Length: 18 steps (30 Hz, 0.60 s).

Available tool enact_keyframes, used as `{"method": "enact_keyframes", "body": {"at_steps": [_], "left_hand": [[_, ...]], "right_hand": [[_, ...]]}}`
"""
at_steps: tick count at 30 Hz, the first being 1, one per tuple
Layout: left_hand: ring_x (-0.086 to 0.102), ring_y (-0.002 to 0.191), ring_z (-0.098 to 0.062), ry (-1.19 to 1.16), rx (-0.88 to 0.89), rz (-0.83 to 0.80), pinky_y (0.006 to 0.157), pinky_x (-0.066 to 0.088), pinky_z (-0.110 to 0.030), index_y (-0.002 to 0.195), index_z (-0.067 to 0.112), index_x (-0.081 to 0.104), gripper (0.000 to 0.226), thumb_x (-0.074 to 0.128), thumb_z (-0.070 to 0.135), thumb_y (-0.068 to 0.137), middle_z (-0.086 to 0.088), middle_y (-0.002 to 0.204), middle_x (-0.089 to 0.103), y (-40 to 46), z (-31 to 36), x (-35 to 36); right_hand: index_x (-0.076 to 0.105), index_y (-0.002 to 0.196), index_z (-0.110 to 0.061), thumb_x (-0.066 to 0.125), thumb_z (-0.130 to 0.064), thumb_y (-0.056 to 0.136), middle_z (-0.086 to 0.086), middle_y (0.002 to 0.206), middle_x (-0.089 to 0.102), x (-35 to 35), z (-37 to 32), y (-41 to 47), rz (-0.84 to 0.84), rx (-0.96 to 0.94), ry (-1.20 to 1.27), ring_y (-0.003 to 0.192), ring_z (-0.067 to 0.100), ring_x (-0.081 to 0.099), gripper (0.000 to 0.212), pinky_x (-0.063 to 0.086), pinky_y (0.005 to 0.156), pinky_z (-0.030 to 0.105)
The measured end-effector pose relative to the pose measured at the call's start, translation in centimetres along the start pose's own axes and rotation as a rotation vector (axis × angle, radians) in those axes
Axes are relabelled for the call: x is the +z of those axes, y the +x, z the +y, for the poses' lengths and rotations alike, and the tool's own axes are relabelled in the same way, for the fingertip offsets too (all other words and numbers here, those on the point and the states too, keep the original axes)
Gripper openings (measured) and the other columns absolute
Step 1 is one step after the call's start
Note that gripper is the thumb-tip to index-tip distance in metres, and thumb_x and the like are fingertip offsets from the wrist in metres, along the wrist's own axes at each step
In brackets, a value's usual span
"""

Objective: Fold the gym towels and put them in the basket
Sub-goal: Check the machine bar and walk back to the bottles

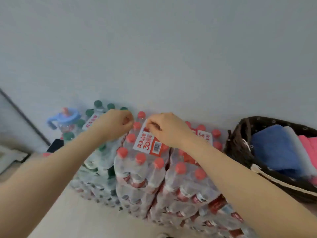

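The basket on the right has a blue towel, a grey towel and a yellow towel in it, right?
Nearly. The basket on the right does hold a blue towel and a grey towel, but the third one is pink, not yellow. The head view shows it at the right edge.

Two hands up, one dark basket holding three folded towels, and one blue-handled jug over left.
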State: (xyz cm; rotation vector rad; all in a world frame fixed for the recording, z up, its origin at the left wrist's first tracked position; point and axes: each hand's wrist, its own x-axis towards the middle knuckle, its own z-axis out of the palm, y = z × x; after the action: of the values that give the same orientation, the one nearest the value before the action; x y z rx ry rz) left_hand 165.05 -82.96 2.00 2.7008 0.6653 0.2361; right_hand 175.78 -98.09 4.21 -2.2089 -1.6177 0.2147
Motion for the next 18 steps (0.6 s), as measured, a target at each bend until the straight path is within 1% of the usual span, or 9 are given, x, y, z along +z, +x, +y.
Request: {"method": "enact_keyframes", "body": {"at_steps": [3, 6, 9, 11, 14, 16, 18], "left_hand": [[0.062, 0.081, -0.027, 0.032, -0.215, 0.022, 0.075, 0.05, -0.035, 0.085, 0.015, 0.061, 0.016, 0.049, 0.024, 0.087, -0.005, 0.081, 0.067, -9.1, -7.2, -1.9], [0.062, 0.083, -0.027, 0.029, -0.48, 0.074, 0.076, 0.05, -0.035, 0.089, 0.013, 0.063, 0.018, 0.05, 0.025, 0.088, -0.006, 0.086, 0.069, -20.5, -13.4, -3.9], [0.061, 0.08, -0.022, -0.034, -0.714, 0.125, 0.074, 0.051, -0.034, 0.085, 0.016, 0.06, 0.014, 0.048, 0.022, 0.088, -0.002, 0.084, 0.066, -33.0, -17.8, -5.6], [0.06, 0.08, -0.019, -0.058, -0.867, 0.157, 0.074, 0.05, -0.034, 0.086, 0.018, 0.06, 0.013, 0.048, 0.023, 0.089, 0.002, 0.085, 0.064, -41.2, -19.8, -6.6], [0.056, 0.081, -0.018, -0.096, -1.088, 0.228, 0.073, 0.048, -0.033, 0.085, 0.02, 0.058, 0.01, 0.048, 0.023, 0.089, 0.0, 0.089, 0.064, -52.6, -22.0, -7.5], [0.058, 0.084, -0.021, -0.133, -1.222, 0.289, 0.077, 0.05, -0.035, 0.088, 0.016, 0.06, 0.013, 0.048, 0.02, 0.088, -0.003, 0.091, 0.065, -59.2, -22.8, -8.0], [0.06, 0.086, -0.023, -0.172, -1.335, 0.363, 0.078, 0.051, -0.037, 0.089, 0.015, 0.061, 0.015, 0.047, 0.018, 0.087, -0.003, 0.09, 0.066, -64.6, -23.4, -8.4]], "right_hand": [[0.065, 0.095, -0.014, 0.044, -0.018, 0.093, 0.004, 0.094, 0.068, 4.8, -7.4, 1.8, -0.174, -0.161, 0.029, 0.086, 0.021, 0.06, 0.022, 0.046, 0.073, 0.032], [0.064, 0.099, -0.011, 0.043, -0.018, 0.094, 0.007, 0.098, 0.067, 10.4, -16.2, 2.2, -0.331, -0.311, 0.047, 0.087, 0.022, 0.058, 0.024, 0.046, 0.074, 0.033], [0.066, 0.098, -0.01, 0.044, -0.016, 0.092, 0.007, 0.101, 0.069, 17.2, -25.5, 1.2, -0.445, -0.441, 0.116, 0.087, 0.021, 0.058, 0.024, 0.045, 0.077, 0.031], [0.067, 0.099, -0.012, 0.044, -0.017, 0.092, 0.006, 0.102, 0.069, 22.1, -31.9, -0.3, -0.539, -0.502, 0.14, 0.092, 0.021, 0.059, 0.025, 0.047, 0.08, 0.031], [0.066, 0.099, -0.009, 0.042, -0.018, 0.092, 0.007, 0.103, 0.067, 27.8, -41.2, -2.9, -0.672, -0.569, 0.162, 0.091, 0.022, 0.057, 0.026, 0.048, 0.079, 0.032], [0.065, 0.097, -0.005, 0.043, -0.017, 0.092, 0.007, 0.098, 0.066, 30.4, -46.9, -4.7, -0.736, -0.607, 0.193, 0.093, 0.025, 0.06, 0.026, 0.051, 0.082, 0.039], [0.065, 0.094, -0.004, 0.043, -0.017, 0.092, 0.001, 0.088, 0.064, 32.6, -52.2, -6.1, -0.787, -0.671, 0.204, 0.091, 0.025, 0.061, 0.025, 0.052, 0.082, 0.04]]}}
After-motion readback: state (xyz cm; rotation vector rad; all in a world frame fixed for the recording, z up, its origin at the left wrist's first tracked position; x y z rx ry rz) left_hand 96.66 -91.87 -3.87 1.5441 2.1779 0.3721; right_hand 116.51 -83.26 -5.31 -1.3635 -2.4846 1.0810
